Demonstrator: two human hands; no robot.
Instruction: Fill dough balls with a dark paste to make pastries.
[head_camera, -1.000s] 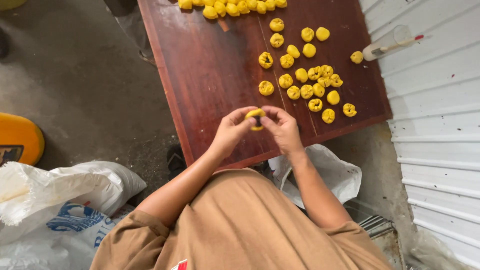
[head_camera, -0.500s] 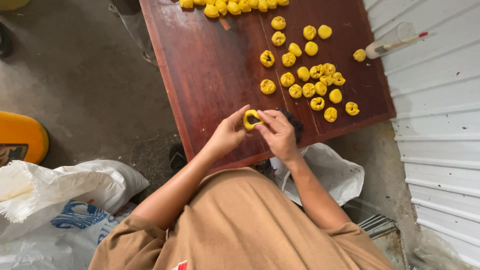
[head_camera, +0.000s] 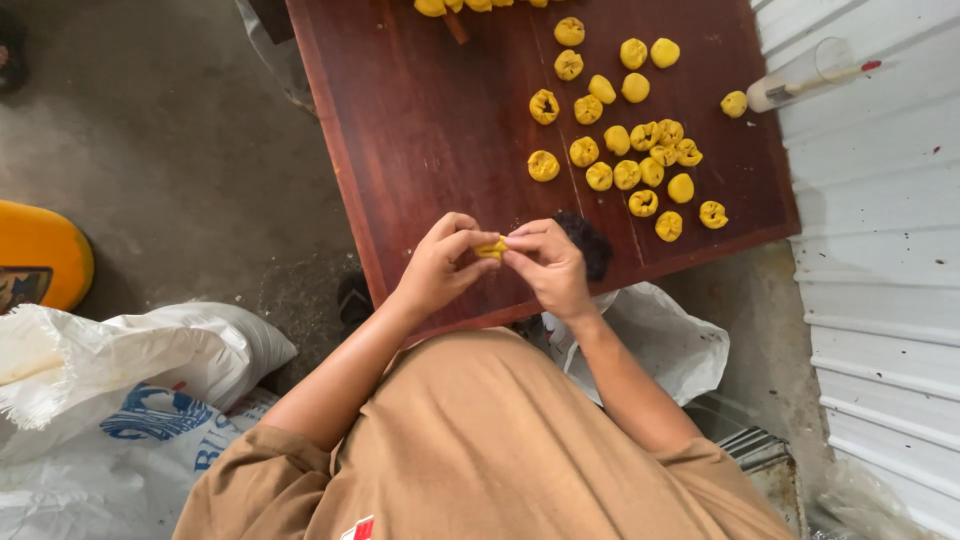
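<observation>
Yellow dough piece (head_camera: 490, 247) sits pinched between the left hand (head_camera: 440, 268) and right hand (head_camera: 548, 265), both closed on it above the near edge of the dark wooden counter (head_camera: 430, 130); similar yellow pieces (head_camera: 630, 150), seemingly shaped already, lie further back

A dark reddish-brown wooden table (head_camera: 430, 130) carries a loose cluster of small yellow dough pieces (head_camera: 640, 150) on its right half, some pinched open with dark centres. More yellow pieces (head_camera: 470, 5) line the far edge. A dark lump (head_camera: 590, 240) sits near the front edge. One single yellow piece (head_camera: 734, 103) lies apart by the right edge, beside a clear plastic tube (head_camera: 805, 75).
</observation>
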